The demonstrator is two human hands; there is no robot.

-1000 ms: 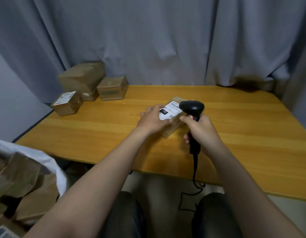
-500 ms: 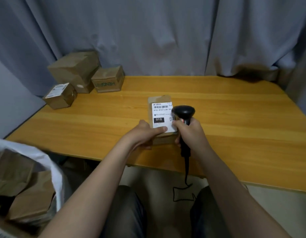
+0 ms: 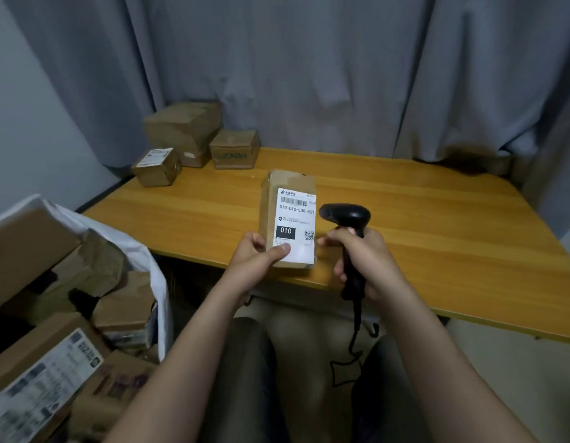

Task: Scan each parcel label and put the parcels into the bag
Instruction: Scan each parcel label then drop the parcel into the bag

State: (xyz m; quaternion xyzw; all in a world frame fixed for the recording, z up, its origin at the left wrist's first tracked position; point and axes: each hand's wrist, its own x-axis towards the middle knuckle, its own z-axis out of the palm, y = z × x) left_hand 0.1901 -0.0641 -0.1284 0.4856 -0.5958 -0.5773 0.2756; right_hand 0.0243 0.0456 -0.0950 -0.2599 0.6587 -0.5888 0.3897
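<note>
My left hand (image 3: 257, 260) grips a brown cardboard parcel (image 3: 288, 187) by its near end, thumb on the white label (image 3: 296, 222), which faces up toward me. The parcel is tilted up over the table's front edge. My right hand (image 3: 362, 254) holds a black handheld scanner (image 3: 347, 215) by its grip, its head just right of the label and pointing left at it. The scanner's cable hangs down between my knees. A white bag (image 3: 156, 276) stands open at my lower left with several brown parcels inside.
Three more brown parcels (image 3: 184, 129) sit at the wooden table's (image 3: 437, 225) far left corner, one small one (image 3: 157, 166) with a white label on top. Grey curtains hang behind the table. My legs are under the front edge.
The parcel has turned label-up, been pulled toward me and lifted at the table's front edge. The scanner came back with it. My view has swung left and down, showing more of the bag.
</note>
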